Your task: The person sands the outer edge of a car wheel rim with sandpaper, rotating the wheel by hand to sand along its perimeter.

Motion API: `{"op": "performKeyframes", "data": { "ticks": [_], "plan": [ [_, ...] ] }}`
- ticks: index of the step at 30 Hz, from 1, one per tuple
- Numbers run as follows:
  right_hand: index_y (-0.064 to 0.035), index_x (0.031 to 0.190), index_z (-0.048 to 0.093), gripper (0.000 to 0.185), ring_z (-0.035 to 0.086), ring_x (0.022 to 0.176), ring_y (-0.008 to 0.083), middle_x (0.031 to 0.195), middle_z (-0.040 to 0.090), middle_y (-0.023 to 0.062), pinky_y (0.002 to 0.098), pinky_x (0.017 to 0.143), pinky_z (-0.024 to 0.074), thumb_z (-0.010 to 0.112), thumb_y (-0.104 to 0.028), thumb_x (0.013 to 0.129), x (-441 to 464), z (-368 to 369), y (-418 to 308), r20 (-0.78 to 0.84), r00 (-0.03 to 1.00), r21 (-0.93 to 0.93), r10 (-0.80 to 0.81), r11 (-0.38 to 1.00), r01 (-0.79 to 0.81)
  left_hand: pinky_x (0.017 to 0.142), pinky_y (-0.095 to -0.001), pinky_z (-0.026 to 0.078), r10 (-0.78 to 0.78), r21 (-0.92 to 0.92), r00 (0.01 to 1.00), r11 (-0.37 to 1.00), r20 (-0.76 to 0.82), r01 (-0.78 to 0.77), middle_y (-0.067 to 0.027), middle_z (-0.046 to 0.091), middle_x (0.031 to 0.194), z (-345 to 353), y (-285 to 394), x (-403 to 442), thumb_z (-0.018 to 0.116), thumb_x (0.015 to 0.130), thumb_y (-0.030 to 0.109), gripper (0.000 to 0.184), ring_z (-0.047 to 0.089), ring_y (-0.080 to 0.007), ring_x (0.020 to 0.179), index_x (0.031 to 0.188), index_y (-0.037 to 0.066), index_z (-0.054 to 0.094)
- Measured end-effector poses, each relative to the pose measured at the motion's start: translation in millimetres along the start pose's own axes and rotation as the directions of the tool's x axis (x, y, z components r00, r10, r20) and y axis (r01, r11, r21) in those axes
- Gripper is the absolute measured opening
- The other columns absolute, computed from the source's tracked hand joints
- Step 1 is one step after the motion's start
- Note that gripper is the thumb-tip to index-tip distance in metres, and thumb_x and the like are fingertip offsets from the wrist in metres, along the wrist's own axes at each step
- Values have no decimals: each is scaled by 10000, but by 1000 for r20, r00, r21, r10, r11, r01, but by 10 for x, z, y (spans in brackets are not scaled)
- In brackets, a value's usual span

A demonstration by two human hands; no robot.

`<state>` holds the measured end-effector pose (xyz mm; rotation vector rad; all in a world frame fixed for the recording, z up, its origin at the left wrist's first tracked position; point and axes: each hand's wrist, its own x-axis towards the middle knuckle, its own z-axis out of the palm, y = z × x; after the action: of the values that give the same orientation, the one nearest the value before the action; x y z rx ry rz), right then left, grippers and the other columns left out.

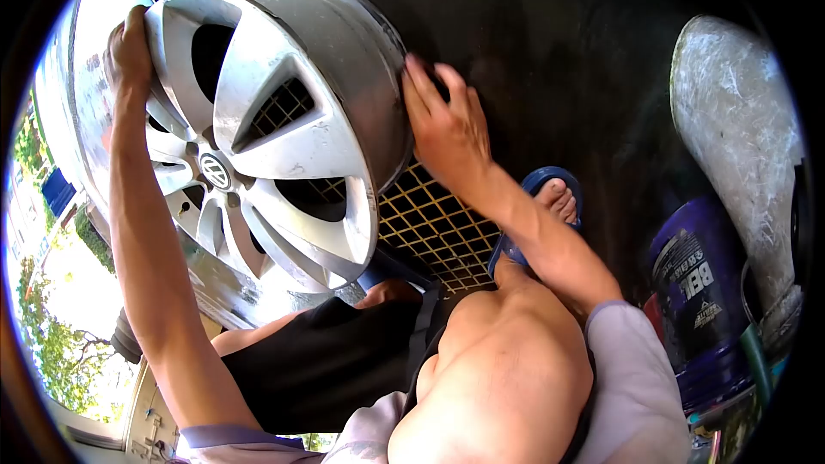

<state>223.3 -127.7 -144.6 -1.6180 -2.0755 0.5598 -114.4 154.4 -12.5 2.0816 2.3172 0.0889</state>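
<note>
A silver alloy wheel rim [284,133] with a round centre emblem [214,170] stands tilted in front of me, its face turned toward the left. My left hand [129,51] holds the rim's outer edge at the upper left, fingers wrapped behind it. At the barrel's back edge on the right is my right hand [443,116], its fingers spread a little and the fingertips touching or very near the metal. Scuffs and dark marks show on the spokes.
Beneath and behind the rim is a yellow grating [438,223]. A purple bucket [700,283] and a pale scuffed panel [739,120] stand at the right. My sandalled foot [559,198] rests beside the grating on dark floor.
</note>
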Motion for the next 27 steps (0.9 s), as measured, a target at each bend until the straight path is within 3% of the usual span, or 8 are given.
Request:
{"op": "performKeyframes", "data": {
  "ticks": [2, 9, 15, 17, 20, 22, 25, 27],
  "plan": [
    [21, 1247, 634, 501, 496, 1219, 312, 1415, 556, 82, 375, 911, 482, 617, -4, 748, 394, 11, 81, -60, 998, 1, -16, 1000, 16, 910, -422, 443, -21, -30, 1000, 999, 17, 21, -213, 714, 978, -21, 60, -10, 421, 888, 533, 606, 644, -337, 924, 999, 36, 750],
    [21, 1214, 659, 408, 512, 1201, 313, 1357, 597, 80, 386, 841, 488, 593, -57, 819, -5, -31, 33, 3, 999, -45, -32, 998, 33, 922, -410, 441, -10, -33, 1000, 999, 16, 11, -185, 722, 1019, -16, 51, -12, 418, 896, 493, 552, 649, -320, 968, 1061, 88, 755],
    [16, 1233, 647, 422, 520, 1200, 286, 1360, 597, 66, 408, 884, 489, 614, -88, 825, 664, -21, 166, 0, 994, -90, -113, 990, 112, 913, -415, 460, -50, -42, 998, 998, 23, 51, -191, 721, 1023, -20, 19, -10, 440, 889, 520, 572, 650, -320, 963, 1044, 69, 756],
    [22, 1243, 641, 410, 513, 1217, 304, 1388, 581, 78, 413, 894, 496, 603, -67, 844, 437, -133, 129, 36, 995, -78, -98, 992, 100, 927, -421, 462, -46, -81, 999, 996, 24, 48, -199, 722, 1031, 3, 1, 4, 450, 881, 515, 559, 657, -333, 978, 1068, 85, 754],
    [-6, 1282, 619, 533, 488, 1231, 309, 1437, 539, 52, 387, 928, 476, 635, -4, 750, -82, -53, 60, 85, 996, 8, -24, 1000, 23, 930, -420, 460, -3, -60, 1000, 998, 17, 4, -196, 724, 1028, -31, 78, -38, 439, 881, 514, 561, 660, -332, 979, 1074, 92, 755],
    [2, 1264, 635, 464, 507, 1208, 310, 1426, 553, 65, 400, 907, 484, 605, -34, 802, 150, -69, 74, 52, 998, -9, -42, 999, 42, 931, -408, 460, -16, 35, 998, 999, 66, 13, -203, 716, 1046, -31, 75, -37, 368, 977, 408, 501, 656, -314, 936, 1133, 99, 731],
    [22, 1217, 648, 390, 532, 1187, 297, 1364, 601, 88, 427, 911, 498, 593, -69, 842, 762, 49, 200, -67, 990, -2, -122, 992, 122, 925, -400, 462, -35, -10, 997, 999, 70, 36, -192, 720, 1030, -28, 63, -33, 371, 969, 410, 511, 653, -312, 930, 1124, 86, 734],
    [25, 1228, 641, 409, 528, 1198, 302, 1377, 589, 85, 440, 921, 503, 602, -67, 832, 826, -7, 166, -6, 994, -42, -110, 993, 110, 924, -414, 459, -41, -44, 997, 998, 66, 44, -189, 723, 1017, 19, -65, -3, 398, 924, 458, 532, 655, -328, 938, 1100, 97, 746]
  ]
}}
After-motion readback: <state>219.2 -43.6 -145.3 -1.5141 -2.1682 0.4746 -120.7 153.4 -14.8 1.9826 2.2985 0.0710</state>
